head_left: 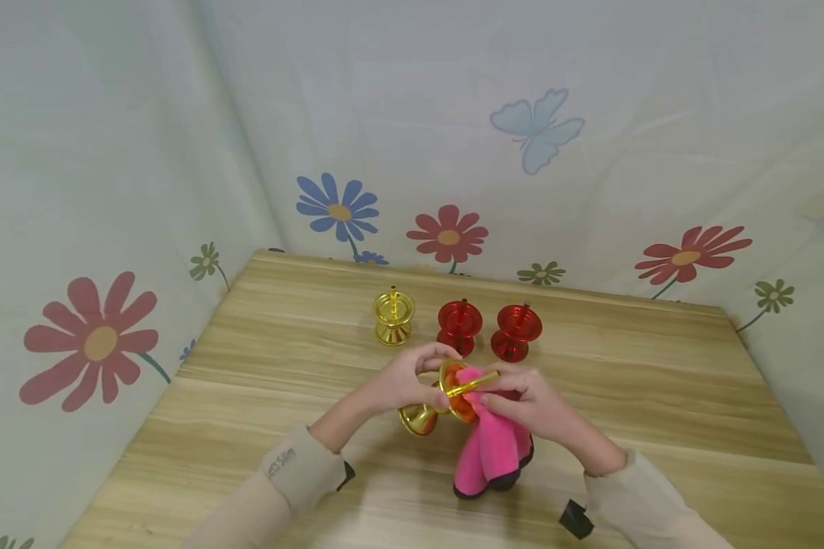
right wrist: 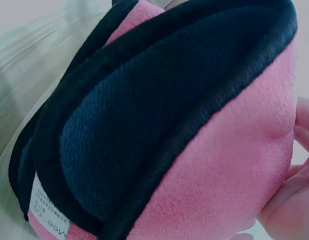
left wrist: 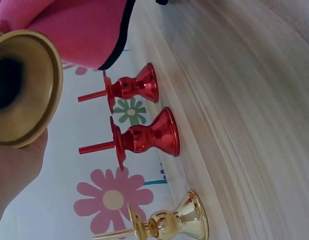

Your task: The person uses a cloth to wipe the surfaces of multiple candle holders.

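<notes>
A gold candle holder is being held tilted over a wood-grain table, the left hand grasping it near its dish. The right hand is pinching a pink cloth, which appears to be touching the dish, the contact being partly hidden. Beyond the tilted holder, another gold holder and two red holders are standing upright; farther beyond, flower-printed fabric is hanging.

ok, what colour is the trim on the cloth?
Black trim along the edge of the pink cloth; it shows best in the right wrist view.
</notes>
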{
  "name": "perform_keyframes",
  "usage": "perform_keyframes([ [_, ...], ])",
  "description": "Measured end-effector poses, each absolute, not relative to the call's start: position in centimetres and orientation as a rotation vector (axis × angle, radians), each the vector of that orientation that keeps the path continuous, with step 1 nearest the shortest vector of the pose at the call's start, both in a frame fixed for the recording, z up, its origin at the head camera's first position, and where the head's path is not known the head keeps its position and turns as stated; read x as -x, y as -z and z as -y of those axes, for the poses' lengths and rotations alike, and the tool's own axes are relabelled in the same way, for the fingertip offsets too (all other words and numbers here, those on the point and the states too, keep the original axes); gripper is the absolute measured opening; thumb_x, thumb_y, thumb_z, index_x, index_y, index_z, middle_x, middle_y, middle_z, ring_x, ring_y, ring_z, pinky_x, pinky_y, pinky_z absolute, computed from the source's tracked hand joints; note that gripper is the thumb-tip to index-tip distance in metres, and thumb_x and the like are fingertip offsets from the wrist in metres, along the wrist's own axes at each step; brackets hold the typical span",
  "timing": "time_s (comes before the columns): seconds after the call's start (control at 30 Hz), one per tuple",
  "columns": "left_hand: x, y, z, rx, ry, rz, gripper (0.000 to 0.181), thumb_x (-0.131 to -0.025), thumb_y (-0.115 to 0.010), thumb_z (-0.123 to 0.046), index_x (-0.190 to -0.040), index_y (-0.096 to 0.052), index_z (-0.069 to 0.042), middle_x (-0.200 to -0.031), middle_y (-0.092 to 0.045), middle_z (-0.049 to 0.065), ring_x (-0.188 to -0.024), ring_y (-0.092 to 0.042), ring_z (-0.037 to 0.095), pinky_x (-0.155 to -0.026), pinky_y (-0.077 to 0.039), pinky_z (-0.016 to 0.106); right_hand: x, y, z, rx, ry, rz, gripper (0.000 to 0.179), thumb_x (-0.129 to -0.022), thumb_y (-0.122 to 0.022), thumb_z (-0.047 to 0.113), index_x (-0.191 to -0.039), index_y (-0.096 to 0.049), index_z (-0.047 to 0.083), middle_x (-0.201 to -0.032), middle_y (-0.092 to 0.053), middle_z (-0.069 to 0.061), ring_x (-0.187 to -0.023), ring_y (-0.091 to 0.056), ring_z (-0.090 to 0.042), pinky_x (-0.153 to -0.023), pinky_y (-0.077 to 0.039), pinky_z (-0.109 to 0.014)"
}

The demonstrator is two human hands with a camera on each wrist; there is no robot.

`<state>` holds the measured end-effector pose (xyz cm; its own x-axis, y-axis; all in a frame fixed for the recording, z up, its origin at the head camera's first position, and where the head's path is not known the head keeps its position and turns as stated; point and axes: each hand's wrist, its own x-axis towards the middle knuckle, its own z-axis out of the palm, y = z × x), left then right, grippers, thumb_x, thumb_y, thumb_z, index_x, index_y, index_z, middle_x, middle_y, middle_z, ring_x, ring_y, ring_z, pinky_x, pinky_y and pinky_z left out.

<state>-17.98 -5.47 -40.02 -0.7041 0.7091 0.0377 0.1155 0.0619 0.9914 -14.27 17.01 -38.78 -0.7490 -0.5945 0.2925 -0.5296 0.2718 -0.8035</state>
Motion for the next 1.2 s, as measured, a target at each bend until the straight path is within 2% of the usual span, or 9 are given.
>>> perform_keyframes([
  [0.27, 17.4, 40.5, 4.8, -0.817, -1.618, -2.292, 0.063, -0.067, -0.063, -0.057, -0.120, -0.052, -0.024, -0.125, -0.054, -0.003, -0.118, -0.046, 0.017, -0.088, -0.045, 0.037, 14.4, 39.2, -16.7, 0.828, 1.569, -2.499, 0.018, -0.083, -0.058, 0.003, -0.097, -0.066, -0.002, -0.097, -0.066, -0.017, -0.085, -0.057, 0.002, -0.060, -0.048, -0.019],
  [0.4, 16.7, 40.7, 4.3, -1.045, -1.472, -2.658, 0.063, -0.080, -0.044, -0.056, -0.129, -0.047, -0.016, -0.129, -0.051, 0.002, -0.116, -0.050, 0.017, -0.086, -0.047, 0.035, 14.5, 39.2, -16.7, 0.661, 1.613, -2.496, 0.019, -0.084, -0.057, 0.006, -0.099, -0.065, -0.002, -0.100, -0.065, -0.018, -0.080, -0.057, 0.002, -0.058, -0.048, -0.019],
  [0.5, 16.2, 40.5, 4.2, -1.188, -1.255, -2.846, 0.075, -0.081, -0.030, -0.062, -0.135, -0.037, -0.009, -0.134, -0.044, 0.007, -0.120, -0.046, 0.020, -0.092, -0.044, 0.036, 14.6, 39.1, -16.6, 0.622, 1.613, -2.513, 0.020, -0.084, -0.058, 0.007, -0.100, -0.065, -0.002, -0.099, -0.065, -0.018, -0.077, -0.057, 0.000, -0.056, -0.048, -0.020],
  [0.57, 16.0, 40.3, 4.1, -1.196, -1.146, -2.892, 0.082, -0.078, -0.034, -0.066, -0.137, -0.032, -0.009, -0.137, -0.040, 0.007, -0.124, -0.041, 0.022, -0.097, -0.040, 0.039, 14.6, 39.1, -16.6, 0.603, 1.611, -2.523, 0.021, -0.083, -0.059, 0.008, -0.100, -0.065, -0.001, -0.099, -0.065, -0.017, -0.075, -0.057, -0.001, -0.056, -0.048, -0.020],
  [0.67, 15.8, 40.0, 3.9, -1.171, -1.064, -2.939, 0.088, -0.072, -0.050, -0.065, -0.137, -0.031, -0.011, -0.138, -0.039, 0.007, -0.124, -0.041, 0.022, -0.096, -0.040, 0.038, 14.6, 39.0, -16.4, 0.599, 1.584, -2.565, 0.020, -0.083, -0.059, 0.011, -0.100, -0.066, 0.001, -0.098, -0.066, -0.015, -0.077, -0.057, -0.001, -0.057, -0.048, -0.020],
  [0.83, 15.8, 39.7, 3.8, -1.171, -1.153, -2.952, 0.083, -0.067, -0.070, -0.048, -0.134, -0.038, -0.011, -0.133, -0.046, 0.007, -0.120, -0.046, 0.020, -0.093, -0.044, 0.033, 14.4, 38.7, -16.1, 0.700, 1.516, -2.674, 0.018, -0.082, -0.060, 0.010, -0.097, -0.068, 0.002, -0.096, -0.067, -0.012, -0.084, -0.058, -0.003, -0.060, -0.049, -0.019],
  [0.97, 16.1, 39.5, 4.1, -1.139, -1.264, -2.857, 0.081, -0.066, -0.073, -0.044, -0.133, -0.039, -0.013, -0.130, -0.049, 0.005, -0.117, -0.049, 0.018, -0.090, -0.046, 0.029, 14.4, 38.8, -16.1, 0.924, 1.471, -2.773, 0.016, -0.079, -0.062, 0.003, -0.094, -0.068, 0.002, -0.096, -0.067, -0.009, -0.088, -0.060, -0.010, -0.064, -0.050, -0.018],
  [1.1, 16.6, 39.5, 4.5, -1.060, -1.310, -2.736, 0.078, -0.066, -0.073, -0.045, -0.132, -0.042, -0.016, -0.125, -0.054, 0.004, -0.105, -0.054, 0.015, -0.077, -0.048, 0.023, 14.5, 39.0, -16.1, 1.200, 1.397, -2.895, 0.016, -0.073, -0.066, -0.003, -0.089, -0.069, 0.001, -0.090, -0.068, -0.009, -0.081, -0.062, -0.016, -0.061, -0.048, -0.014],
  [1.2, 16.8, 39.5, 4.7, -1.002, -1.391, -2.541, 0.075, -0.069, -0.072, -0.042, -0.132, -0.041, -0.016, -0.126, -0.052, 0.006, -0.106, -0.054, 0.017, -0.078, -0.048, 0.024, 14.6, 39.1, -16.1, 1.375, 1.308, -2.989, 0.017, -0.067, -0.070, -0.003, -0.084, -0.070, 0.002, -0.086, -0.067, -0.009, -0.078, -0.062, -0.019, -0.063, -0.049, -0.013],
])
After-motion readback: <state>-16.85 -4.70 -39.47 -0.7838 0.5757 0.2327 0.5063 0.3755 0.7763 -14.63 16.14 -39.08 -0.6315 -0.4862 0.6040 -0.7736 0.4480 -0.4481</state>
